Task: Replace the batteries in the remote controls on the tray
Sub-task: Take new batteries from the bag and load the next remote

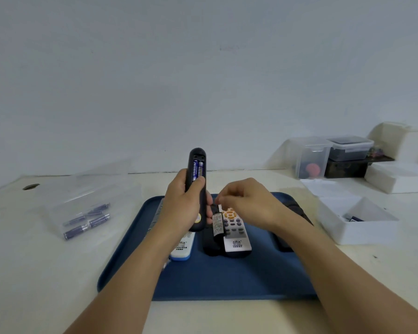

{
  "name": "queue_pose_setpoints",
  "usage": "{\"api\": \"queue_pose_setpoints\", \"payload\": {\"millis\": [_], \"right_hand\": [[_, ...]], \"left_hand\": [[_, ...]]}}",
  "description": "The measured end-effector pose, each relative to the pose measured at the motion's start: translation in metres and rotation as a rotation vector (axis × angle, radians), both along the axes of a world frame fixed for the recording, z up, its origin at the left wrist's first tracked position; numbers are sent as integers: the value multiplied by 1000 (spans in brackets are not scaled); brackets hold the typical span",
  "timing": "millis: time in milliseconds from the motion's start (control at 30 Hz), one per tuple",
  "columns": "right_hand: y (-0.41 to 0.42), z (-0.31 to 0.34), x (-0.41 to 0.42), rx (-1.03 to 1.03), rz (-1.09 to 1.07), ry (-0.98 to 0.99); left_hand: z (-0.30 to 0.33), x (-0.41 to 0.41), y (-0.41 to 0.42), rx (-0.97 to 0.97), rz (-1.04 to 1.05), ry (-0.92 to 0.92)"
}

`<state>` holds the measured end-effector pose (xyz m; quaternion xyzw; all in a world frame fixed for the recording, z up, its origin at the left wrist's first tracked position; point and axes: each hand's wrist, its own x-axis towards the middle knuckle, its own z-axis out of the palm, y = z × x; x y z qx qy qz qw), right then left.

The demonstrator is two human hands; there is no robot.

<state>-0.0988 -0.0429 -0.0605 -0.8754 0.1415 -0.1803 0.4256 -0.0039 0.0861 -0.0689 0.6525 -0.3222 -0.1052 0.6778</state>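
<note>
The fingers (199,183) of the left hand (182,208) are wrapped round a black remote (198,189), which is held upright with its back turned to the camera, so that the open compartment and the two blue batteries (198,170) seated in it can be checked. The thumb is pressed at the batteries' lower end, apparently to keep them in place. The right hand (249,203), at 3 o'clock of the remote, is loosely curled above the blue tray (227,280); whether anything is pinched in it cannot be told. The battery cover (218,224), judged to be the next thing needed, lies just below these fingers on a dark remote beside a white remote (235,233). Further remotes are largely hidden by the arms. At 9 o'clock on the bench (34,273), spare batteries (88,221) lie in a clear box; the white bin (357,225) at 3 o'clock shows only part of its contents.
</note>
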Motion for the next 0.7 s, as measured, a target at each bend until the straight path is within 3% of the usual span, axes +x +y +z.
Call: {"api": "queue_pose_setpoints", "payload": {"millis": [67,233,467,700], "right_hand": [[5,-5,0,-166,72,59],[3,-8,-2,-331,111,133],[-4,-15,1,-352,143,164],[-11,-3,-1,-214,-108,-214]], "left_hand": [[-2,3,2,-4,12,32],[-3,4,0,-33,3,149],[-4,4,0,-42,0,208],[-4,2,-3,-29,10,207]]}}
